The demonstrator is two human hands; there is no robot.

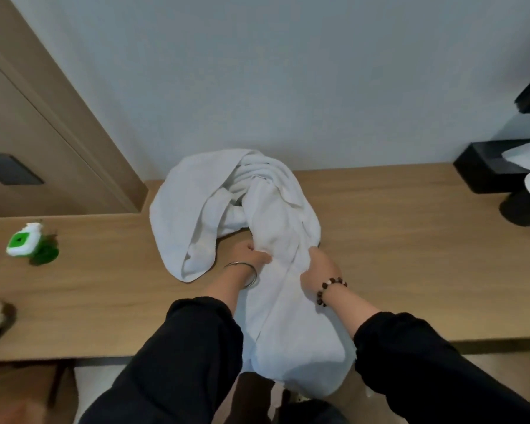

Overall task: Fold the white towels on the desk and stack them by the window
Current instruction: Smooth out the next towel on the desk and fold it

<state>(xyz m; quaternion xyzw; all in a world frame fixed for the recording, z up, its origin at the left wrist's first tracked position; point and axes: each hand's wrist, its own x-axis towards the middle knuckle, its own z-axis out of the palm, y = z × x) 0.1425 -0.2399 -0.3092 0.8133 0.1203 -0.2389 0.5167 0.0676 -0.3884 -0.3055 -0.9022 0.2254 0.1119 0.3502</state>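
The white towels lie in a twisted heap on the desk, up against the wall. One long part runs toward the person and hangs down over the front edge. The left hand and the right hand both hold that long part, one on each side, close together. The fingertips are tucked into the cloth, so I cannot see them well.

The heap looks knotted. I cannot tell how many towels are in it. If the hands pull hard, I think the whole heap could slide along and drop off the edge onto the floor. The hanging part looks heavy and could help drag it down. A twisted towel will also not fold flat, so it needs to be shaken loose first. A green bottle stands well to the left. A big swing of cloth that way might knock it over. No window shows here.
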